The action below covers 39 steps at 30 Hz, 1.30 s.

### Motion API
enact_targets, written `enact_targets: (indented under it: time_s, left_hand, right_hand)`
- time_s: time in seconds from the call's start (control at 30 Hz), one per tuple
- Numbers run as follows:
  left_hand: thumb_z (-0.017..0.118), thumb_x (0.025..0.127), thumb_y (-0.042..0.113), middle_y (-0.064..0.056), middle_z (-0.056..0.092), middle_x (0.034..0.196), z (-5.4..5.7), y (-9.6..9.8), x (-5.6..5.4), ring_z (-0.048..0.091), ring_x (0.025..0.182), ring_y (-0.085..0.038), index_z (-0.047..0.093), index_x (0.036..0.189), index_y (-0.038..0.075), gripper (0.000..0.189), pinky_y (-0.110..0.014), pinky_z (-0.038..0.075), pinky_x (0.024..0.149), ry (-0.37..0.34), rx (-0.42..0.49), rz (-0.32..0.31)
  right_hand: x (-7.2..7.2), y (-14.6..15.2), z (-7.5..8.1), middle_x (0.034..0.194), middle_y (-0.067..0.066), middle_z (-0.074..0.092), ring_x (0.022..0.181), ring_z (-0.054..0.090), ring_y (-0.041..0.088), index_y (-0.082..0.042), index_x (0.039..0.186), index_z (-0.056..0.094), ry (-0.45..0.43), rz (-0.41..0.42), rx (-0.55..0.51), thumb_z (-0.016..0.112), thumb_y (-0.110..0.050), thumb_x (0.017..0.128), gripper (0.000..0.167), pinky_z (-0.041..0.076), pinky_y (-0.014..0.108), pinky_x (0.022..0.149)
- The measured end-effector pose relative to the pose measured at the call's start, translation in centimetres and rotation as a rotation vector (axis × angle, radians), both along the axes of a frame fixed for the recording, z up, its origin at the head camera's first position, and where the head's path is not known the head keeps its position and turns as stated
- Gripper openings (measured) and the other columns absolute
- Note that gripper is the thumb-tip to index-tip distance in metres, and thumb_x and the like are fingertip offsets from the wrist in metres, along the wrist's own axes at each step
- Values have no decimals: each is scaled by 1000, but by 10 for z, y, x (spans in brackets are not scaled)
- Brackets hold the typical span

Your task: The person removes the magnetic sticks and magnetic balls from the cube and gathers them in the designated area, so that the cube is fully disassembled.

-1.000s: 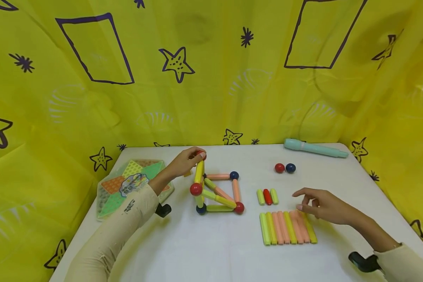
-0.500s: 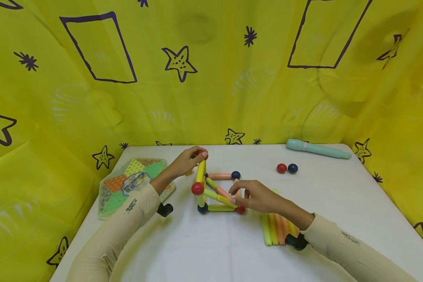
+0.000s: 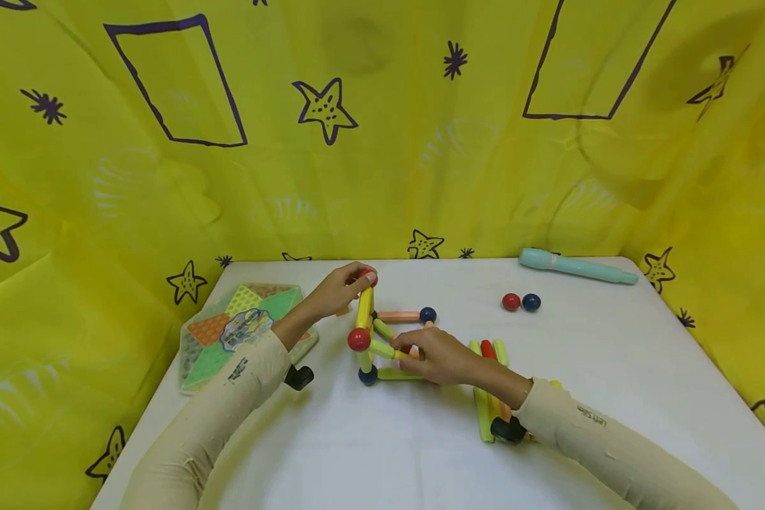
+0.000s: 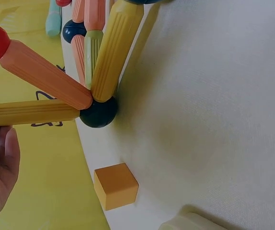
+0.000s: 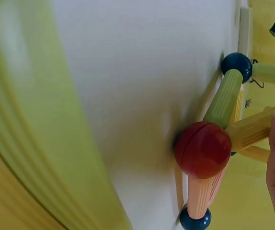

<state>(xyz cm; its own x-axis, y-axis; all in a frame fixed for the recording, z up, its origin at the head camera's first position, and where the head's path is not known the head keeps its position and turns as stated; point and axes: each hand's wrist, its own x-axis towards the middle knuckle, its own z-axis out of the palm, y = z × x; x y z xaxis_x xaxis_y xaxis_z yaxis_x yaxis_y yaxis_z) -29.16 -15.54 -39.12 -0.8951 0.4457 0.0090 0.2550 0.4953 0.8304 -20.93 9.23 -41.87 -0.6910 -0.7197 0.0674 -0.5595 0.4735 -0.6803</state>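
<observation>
Near the middle of the table stands a frame of ribbed magnetic rods and balls, with a red ball (image 3: 359,339) at an upper corner and a navy ball (image 3: 367,375) below it. My left hand (image 3: 334,294) grips the red ball (image 3: 372,278) at its top far corner, beside a yellow rod (image 4: 32,112). With thumb and fingers, my right hand (image 3: 438,356) pinches the slanted yellow rod (image 5: 252,129), whose lower end meets another red ball (image 5: 203,149). In the head view that lower ball is hidden behind the right hand.
Rows of loose rods (image 3: 482,414) lie partly under my right forearm. Behind them sit a loose red ball (image 3: 511,302) and navy ball (image 3: 532,302), with a teal tube (image 3: 574,265) farther back. A patterned plastic box (image 3: 210,329) is at left; an orange block (image 4: 116,187) lies near the frame.
My right hand has moved left from above the loose rods to the frame and now pinches its slanted rod. The left hand keeps its hold on the top red ball.
</observation>
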Motion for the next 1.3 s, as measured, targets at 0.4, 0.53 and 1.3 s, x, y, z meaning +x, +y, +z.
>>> enact_targets:
  time_s: [0.4,0.53,1.3]
  left_hand:
    - [46,108,34,-17,64,124,2,1,1,60,109,-26,56,134,3,42,-38,52,91,4,-8,-3]
    - [46,108,34,-21,63,126,2,1,1,60,109,-26,56,134,2,42,-37,52,90,4,-6,1]
    - [47,108,33,-16,65,121,1,0,2,61,107,-24,58,131,5,37,-35,52,90,14,-14,8]
  right_hand:
    - [0,3,-1,108,-1,69,68,55,9,-14,126,68,-23,3,13,57,-23,103,27,47,23,59]
    - [-2,7,-1,109,-1,70,63,53,9,-16,123,68,-55,-2,-31,57,-23,103,23,46,23,57]
    - [4,50,-19,90,-2,70,78,60,12,-9,107,67,-173,-39,-1,66,-13,97,10,53,23,67]
